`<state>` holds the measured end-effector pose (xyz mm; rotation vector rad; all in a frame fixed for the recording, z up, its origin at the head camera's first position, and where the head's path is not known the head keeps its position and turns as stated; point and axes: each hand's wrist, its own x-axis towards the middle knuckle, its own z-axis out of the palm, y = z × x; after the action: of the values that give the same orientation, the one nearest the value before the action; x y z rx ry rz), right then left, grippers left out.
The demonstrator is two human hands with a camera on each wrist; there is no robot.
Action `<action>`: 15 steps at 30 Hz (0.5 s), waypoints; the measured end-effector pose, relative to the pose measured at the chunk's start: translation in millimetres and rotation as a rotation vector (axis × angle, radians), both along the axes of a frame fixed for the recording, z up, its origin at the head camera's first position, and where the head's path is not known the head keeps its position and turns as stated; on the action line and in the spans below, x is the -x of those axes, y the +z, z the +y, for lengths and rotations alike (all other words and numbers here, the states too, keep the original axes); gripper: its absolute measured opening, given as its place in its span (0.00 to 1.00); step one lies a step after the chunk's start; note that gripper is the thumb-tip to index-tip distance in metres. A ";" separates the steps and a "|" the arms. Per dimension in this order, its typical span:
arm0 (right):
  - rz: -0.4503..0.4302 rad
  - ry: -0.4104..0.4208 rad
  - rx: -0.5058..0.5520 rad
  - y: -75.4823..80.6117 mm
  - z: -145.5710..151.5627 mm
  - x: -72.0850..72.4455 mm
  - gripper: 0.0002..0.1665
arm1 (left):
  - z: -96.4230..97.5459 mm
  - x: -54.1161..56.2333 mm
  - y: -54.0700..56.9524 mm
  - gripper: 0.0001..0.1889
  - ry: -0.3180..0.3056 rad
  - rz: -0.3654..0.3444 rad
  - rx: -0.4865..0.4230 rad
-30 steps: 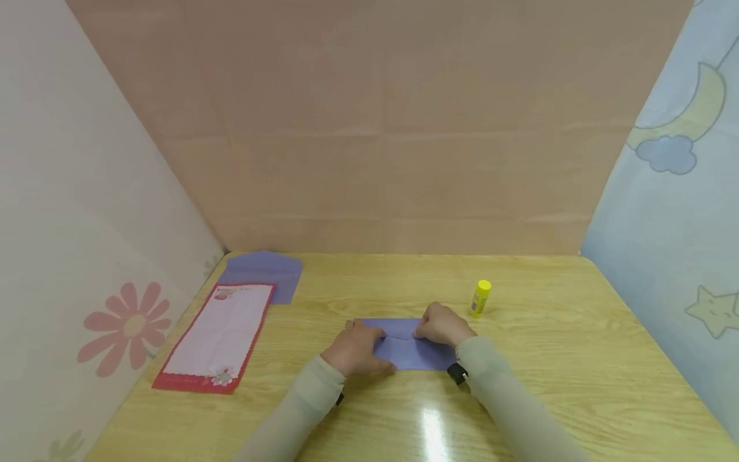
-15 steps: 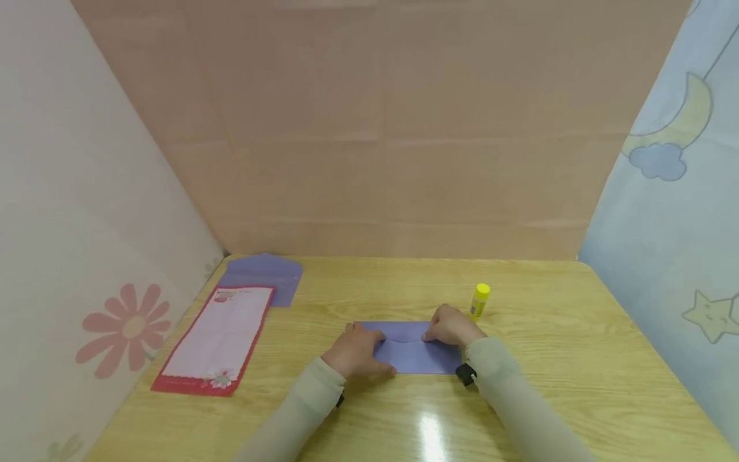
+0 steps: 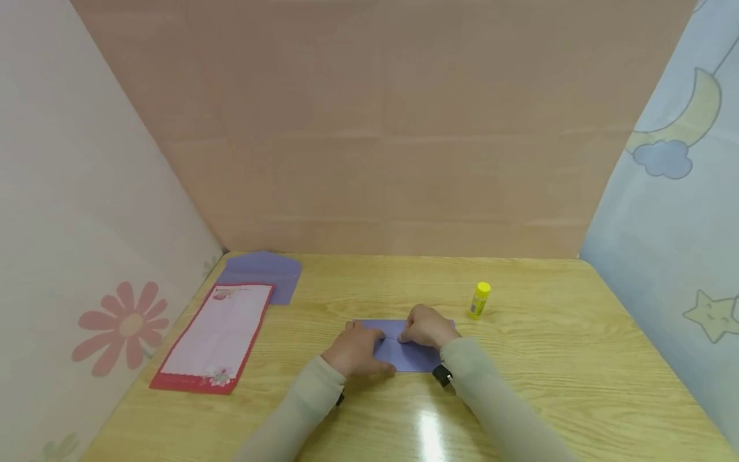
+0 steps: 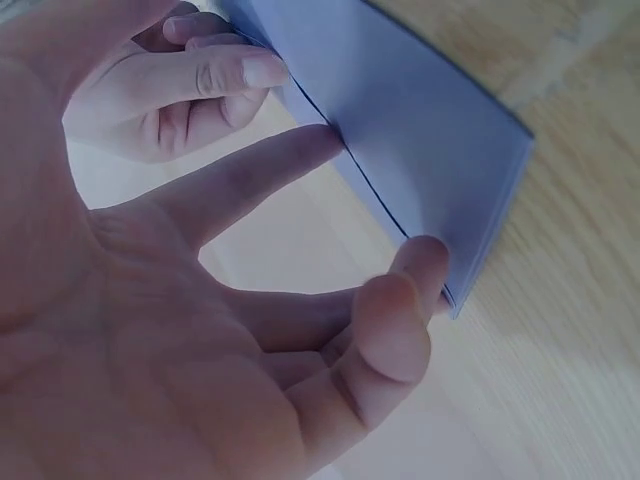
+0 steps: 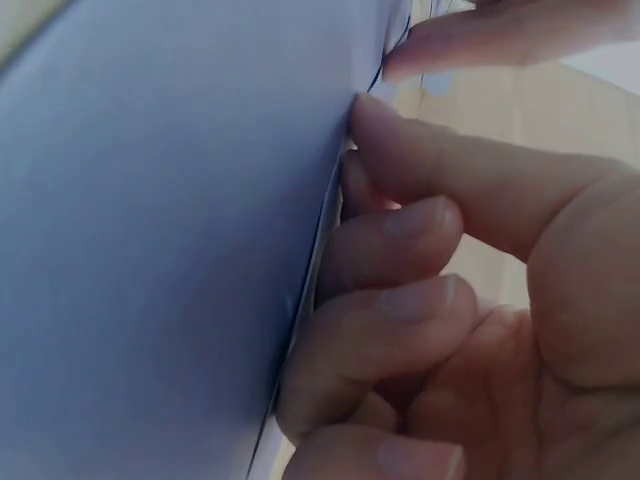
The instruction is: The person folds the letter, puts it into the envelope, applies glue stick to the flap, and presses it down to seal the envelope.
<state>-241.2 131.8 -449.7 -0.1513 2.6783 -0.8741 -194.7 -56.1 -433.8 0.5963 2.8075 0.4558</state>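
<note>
A purple envelope (image 3: 404,358) lies flat on the wooden table (image 3: 577,359), well in from its left and right edges, with its flap (image 3: 391,327) folded over towards the near edge. The left hand (image 3: 355,350) rests at the envelope's left end, fingers spread: one extends to the flap's edge, while others bend beside the envelope's corner. The right hand (image 3: 428,326) lies over the envelope, its fingers curled, thumb tip touching the flap's edge; whether thumb and finger pinch that edge cannot be told. A yellow glue stick (image 3: 480,300) stands upright beyond the right hand, towards the table's right edge. Along the left edge lies a red-bordered sheet (image 3: 216,340), its far end overlapping a second purple envelope (image 3: 265,268) at the far left corner.
</note>
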 end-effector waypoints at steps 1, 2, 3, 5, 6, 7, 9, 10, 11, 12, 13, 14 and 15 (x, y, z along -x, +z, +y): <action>-0.001 0.003 0.002 0.5 -1.4 -0.4 0.15 | -0.2 0.0 0.2 0.35 -0.002 0.001 0.004; -0.006 0.003 0.004 1.2 -2.2 -0.7 0.14 | -0.4 0.1 0.0 0.35 -0.002 0.001 0.009; -0.008 0.003 0.001 1.7 -2.2 -0.9 0.13 | -0.6 0.2 -0.5 0.35 -0.001 0.001 0.013; -0.010 0.000 -0.016 2.7 -0.2 -0.7 0.12 | -1.1 0.0 -1.4 0.35 0.004 0.001 0.012; -0.011 0.002 -0.028 2.6 1.7 -0.2 0.12 | -1.3 -0.2 -1.8 0.34 0.004 0.005 0.011; -0.013 0.002 -0.039 2.9 4.1 0.3 0.12 | -1.6 -0.6 -2.0 0.34 0.003 0.009 0.007; -0.028 -0.005 -0.055 2.8 9.3 1.9 0.12 | -2.3 -1.9 -1.7 0.33 -0.006 0.024 0.006; -0.038 -0.011 -0.061 3.2 11.8 2.5 0.12 | -2.7 -2.5 -1.6 0.33 -0.011 0.033 0.008; -0.047 -0.016 -0.064 3.5 13.9 3.1 0.12 | -3.2 -3.0 -1.4 0.32 -0.017 0.042 0.007; -0.057 -0.026 -0.063 3.3 15.6 3.5 0.12 | -3.7 -3.4 -1.2 0.32 -0.020 0.050 0.010; -0.062 -0.037 -0.064 3.5 16.6 3.5 0.13 | -4.3 -3.6 -1.4 0.32 -0.022 0.055 0.013; -0.067 -0.047 -0.059 3.2 16.9 3.4 0.14 | -4.7 -3.8 -1.6 0.32 -0.023 0.062 0.020; -0.067 -0.050 -0.055 2.8 16.5 2.8 0.14 | -5.3 -3.8 -1.9 0.32 -0.022 0.064 0.023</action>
<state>-244.0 148.3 -446.9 -0.0419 2.6510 -0.8041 -190.9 -61.3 -435.7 0.6473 2.8596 0.4064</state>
